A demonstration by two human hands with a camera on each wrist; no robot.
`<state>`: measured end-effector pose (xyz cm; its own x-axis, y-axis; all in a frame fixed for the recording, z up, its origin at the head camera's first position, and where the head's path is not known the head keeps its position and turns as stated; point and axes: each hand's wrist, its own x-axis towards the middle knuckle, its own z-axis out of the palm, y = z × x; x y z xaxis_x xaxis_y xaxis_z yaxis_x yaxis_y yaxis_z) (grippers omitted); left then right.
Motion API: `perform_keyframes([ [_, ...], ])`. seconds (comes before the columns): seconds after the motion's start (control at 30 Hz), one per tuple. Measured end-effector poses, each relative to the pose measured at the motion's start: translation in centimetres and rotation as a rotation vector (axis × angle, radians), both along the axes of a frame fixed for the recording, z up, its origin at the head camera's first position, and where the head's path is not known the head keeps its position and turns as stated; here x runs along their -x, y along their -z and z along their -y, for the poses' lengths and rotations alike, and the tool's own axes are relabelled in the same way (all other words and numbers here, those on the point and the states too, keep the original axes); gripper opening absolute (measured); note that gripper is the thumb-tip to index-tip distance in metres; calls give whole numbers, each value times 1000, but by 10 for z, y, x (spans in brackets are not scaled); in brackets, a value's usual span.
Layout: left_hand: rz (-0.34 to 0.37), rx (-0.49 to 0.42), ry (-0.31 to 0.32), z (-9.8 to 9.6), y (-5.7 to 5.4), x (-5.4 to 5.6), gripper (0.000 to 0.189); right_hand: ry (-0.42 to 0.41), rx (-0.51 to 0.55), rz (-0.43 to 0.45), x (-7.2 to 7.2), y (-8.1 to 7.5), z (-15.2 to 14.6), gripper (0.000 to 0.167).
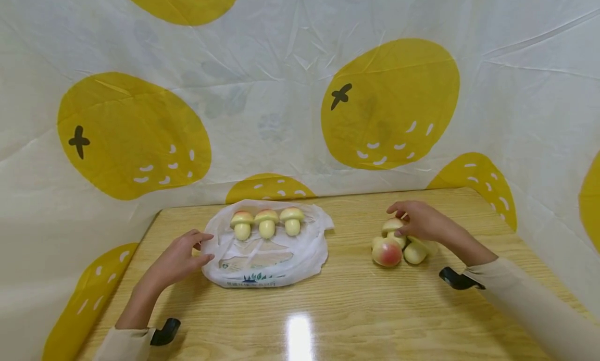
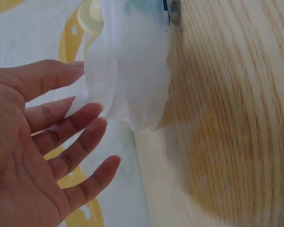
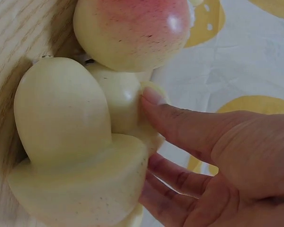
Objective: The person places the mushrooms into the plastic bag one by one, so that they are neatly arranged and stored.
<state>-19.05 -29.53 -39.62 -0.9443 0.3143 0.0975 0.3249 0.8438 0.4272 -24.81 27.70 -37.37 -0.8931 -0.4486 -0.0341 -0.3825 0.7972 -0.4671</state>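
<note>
Three toy mushrooms (image 1: 266, 224) stand in a row, caps up, on a white plastic bag (image 1: 307, 257) at the table's left. My left hand (image 1: 185, 254) is at the bag's left edge; its loosely bent fingers touch the thin film (image 2: 132, 71), thumb and forefinger apart. At the right, my right hand (image 1: 424, 223) holds a pale mushroom (image 3: 120, 97) at the back of a small pile, thumb on its near side and fingers curled behind. Beside it in the pile lie a mushroom with a red-blushed cap (image 1: 388, 252) and a pale one (image 1: 415, 251).
The wood-grain table (image 1: 300, 309) has a bright light reflection near its front. A white cloth (image 1: 276, 111) printed with yellow fruit hangs behind the table and along both sides. A black strap piece (image 1: 165, 332) shows at the left sleeve, another (image 1: 457, 278) at the right.
</note>
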Motion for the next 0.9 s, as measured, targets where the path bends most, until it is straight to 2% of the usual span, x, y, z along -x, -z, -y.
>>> perform_keyframes([
  [0.3,-7,0,5,1,1,1,43,7,-45,16,7,-1,6,50],
  [0.53,2,-3,6,-1,0,0,44,2,-74,68,10,-6,17,57],
  [0.9,-1,4,-1,0,2,0,43,-9,-96,83,13,-4,21,52],
])
